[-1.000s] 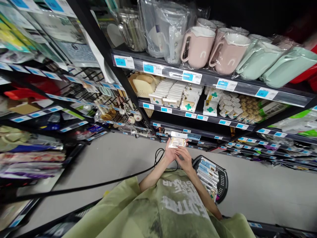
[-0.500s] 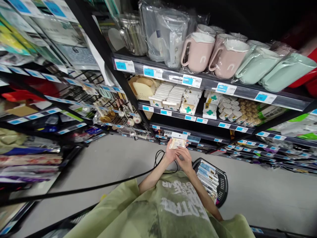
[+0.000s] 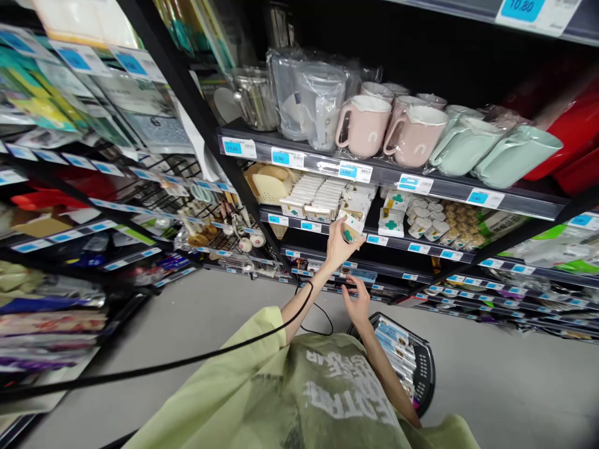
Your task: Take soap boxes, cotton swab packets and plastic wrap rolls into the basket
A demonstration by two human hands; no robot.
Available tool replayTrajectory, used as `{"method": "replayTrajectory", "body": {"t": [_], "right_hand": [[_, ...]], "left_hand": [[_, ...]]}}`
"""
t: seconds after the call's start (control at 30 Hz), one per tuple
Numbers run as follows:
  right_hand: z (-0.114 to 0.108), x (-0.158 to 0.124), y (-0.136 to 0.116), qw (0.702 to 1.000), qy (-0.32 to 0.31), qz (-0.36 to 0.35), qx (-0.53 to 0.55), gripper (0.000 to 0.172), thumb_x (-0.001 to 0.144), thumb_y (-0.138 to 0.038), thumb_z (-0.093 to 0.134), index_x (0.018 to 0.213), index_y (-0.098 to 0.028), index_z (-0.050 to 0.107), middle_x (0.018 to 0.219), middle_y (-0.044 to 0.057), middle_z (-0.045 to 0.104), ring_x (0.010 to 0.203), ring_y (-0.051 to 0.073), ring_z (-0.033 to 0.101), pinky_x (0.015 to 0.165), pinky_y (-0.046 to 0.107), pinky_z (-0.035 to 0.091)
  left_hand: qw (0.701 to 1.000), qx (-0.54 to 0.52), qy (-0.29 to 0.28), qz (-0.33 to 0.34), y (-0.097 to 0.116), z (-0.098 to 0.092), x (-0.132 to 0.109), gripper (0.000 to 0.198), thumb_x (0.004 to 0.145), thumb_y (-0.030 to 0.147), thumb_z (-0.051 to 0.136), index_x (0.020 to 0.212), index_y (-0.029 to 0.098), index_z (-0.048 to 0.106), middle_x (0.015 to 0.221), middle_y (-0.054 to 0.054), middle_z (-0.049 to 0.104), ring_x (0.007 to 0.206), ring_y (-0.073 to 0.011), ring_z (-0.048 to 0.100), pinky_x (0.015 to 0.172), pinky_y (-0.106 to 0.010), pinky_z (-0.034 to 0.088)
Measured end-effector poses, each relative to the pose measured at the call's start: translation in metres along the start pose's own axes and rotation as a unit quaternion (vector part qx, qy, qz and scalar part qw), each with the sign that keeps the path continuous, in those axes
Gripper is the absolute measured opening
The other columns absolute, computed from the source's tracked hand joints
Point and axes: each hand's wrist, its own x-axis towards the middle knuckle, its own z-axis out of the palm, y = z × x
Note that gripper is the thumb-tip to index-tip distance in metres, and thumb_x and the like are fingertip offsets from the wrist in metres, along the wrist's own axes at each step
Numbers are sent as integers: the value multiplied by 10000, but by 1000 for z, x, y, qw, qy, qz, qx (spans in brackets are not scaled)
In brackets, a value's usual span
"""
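Observation:
My left hand (image 3: 340, 244) reaches up to the shelf edge, its fingers closed round a small white packet (image 3: 352, 229) with a green clover print. The packet is at the front of a pile of similar packets (image 3: 356, 198); whether it touches them I cannot tell. Lower and closer to me, my right hand (image 3: 357, 300) is open with its fingers apart and nothing in it. Below that hand, a black basket (image 3: 423, 368) stands on the floor with several long packaged items (image 3: 395, 340) inside.
Wrapped pink mugs (image 3: 365, 128) and pale green mugs (image 3: 468, 143) line the shelf above. Small white rolls (image 3: 428, 218) lie to the packets' right. A black cable (image 3: 210, 354) crosses in front of my left forearm. More stocked shelves (image 3: 70, 227) stand on the left.
My left hand has moved up and forward with the packet, from in front of my chest to the shelf. My right hand has let go of it and opened. The view has tilted up.

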Motion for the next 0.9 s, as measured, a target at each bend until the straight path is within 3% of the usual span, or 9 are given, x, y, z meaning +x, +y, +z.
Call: {"method": "replayTrajectory", "body": {"t": [0.13,0.27,0.43,0.67,0.9], "right_hand": [[-8,0,6,1000,4,7,-3,292,970,-329,627,1213,-211,739,1235,129,733,1043,241,725,768,329,642],[-23,-4,14,1000,15,22,-2,276,956,-336,637,1172,-214,757,1209,129,741,999,237,732,739,321,642],[-41,-9,25,999,22,29,-2,247,963,-354,636,1122,-225,774,1153,118,750,981,233,736,701,298,637],[-57,-12,37,999,11,33,-2,220,974,-360,620,1037,-229,785,1111,108,757,1005,237,736,680,279,617],[-71,-17,44,999,-8,41,2,205,971,-341,621,1035,-231,783,1120,108,752,1014,240,735,675,277,612]], "left_hand": [[994,104,17,10,13,19,39,992,757,460,924,1560,202,402,1461,-206,456,1376,-387,500,1115,-484,471],[979,206,7,-6,21,32,59,971,772,470,910,1561,164,433,1432,-248,453,1378,-456,455,1075,-533,484],[963,265,-15,-52,21,40,67,1018,797,542,864,1615,192,370,1454,-277,439,1361,-482,457,948,-543,554],[955,281,-11,-91,22,51,87,1029,834,637,789,1642,206,321,1495,-287,414,1313,-480,526,952,-581,558],[948,299,-28,-102,22,52,78,1058,820,699,765,1621,142,354,1518,-333,384,1351,-514,490,977,-623,545]]}}
